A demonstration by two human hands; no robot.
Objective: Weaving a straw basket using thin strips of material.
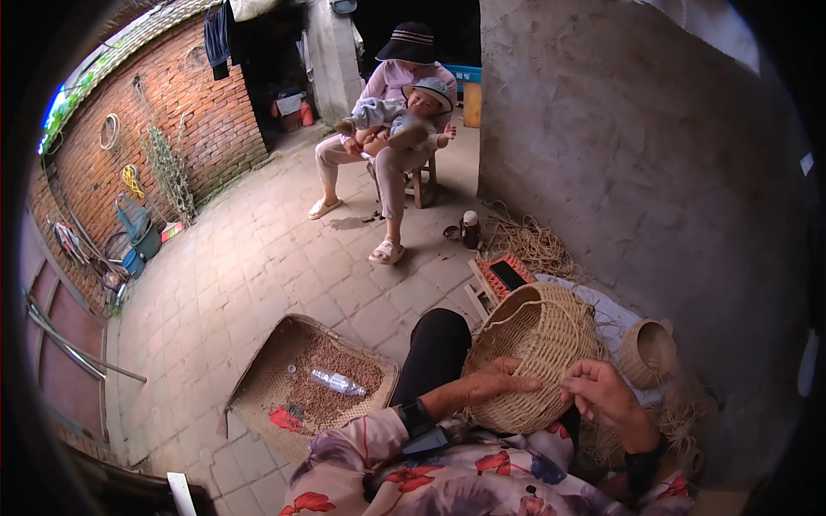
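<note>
A pale woven basket (561,327) lies tilted on its side on my lap, its round mouth facing up and to the left. My left hand (492,383) grips the basket's near side, thumb on the outer weave and some fingers hidden behind the wall. At the basket's lower right side is my right hand (606,399), its thumb and forefinger pinched together against the weave. Whatever lies in that pinch, perhaps a thin strand, is too small to make out. Dark bands circle both my wrists.
A wide woven tray (379,378) with brown grains and a clear plastic bottle (338,382) stands left. Right are a smaller basket (647,353) and loose fibre (688,421). Ahead lie a phone (508,274), coiled cord (538,245) and a flask (470,230). A seated person (396,163) holds a child.
</note>
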